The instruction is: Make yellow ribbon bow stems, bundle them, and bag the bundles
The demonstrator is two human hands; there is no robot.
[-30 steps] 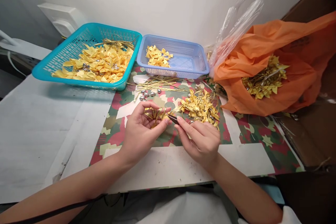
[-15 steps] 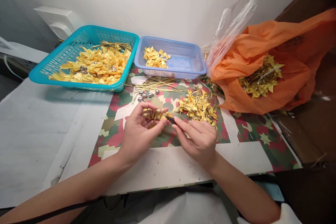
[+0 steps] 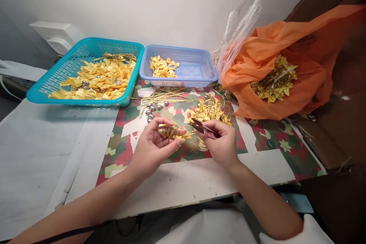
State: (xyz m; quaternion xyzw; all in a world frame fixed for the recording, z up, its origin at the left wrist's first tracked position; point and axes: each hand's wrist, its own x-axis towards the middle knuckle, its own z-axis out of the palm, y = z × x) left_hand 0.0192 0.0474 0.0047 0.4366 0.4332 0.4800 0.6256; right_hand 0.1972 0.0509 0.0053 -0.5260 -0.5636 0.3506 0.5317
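Observation:
My left hand point(image 3: 151, 146) pinches a looped bundle of gold wire point(image 3: 169, 132) between thumb and fingers, with bits of yellow ribbon on it. Wire ends stick out to the right from the pinch. In my right hand point(image 3: 224, 146) are small thread snips point(image 3: 204, 127) with dark blades and a pinkish handle, their points close to those wire ends. Just beyond them lies a pile of yellow ribbon flowers point(image 3: 210, 111) on gold wires. Silver bells point(image 3: 150, 111) and straight gold wires point(image 3: 168, 95) rest behind my left hand.
A teal basket point(image 3: 85, 101) at the left holds yellow ribbon flowers, bells and wires. Beside it, a blue basket point(image 3: 183, 82) holds fewer yellow pieces. An orange bag point(image 3: 274, 110) with wired yellow flowers lies at the right. Camouflage-patterned sheeting point(image 3: 117, 150) covers part of the table.
My right hand has drawn back slightly to the right, and the snips now show more fully with blades apart. My left hand still holds the wire bundle. The camera view has shifted slightly.

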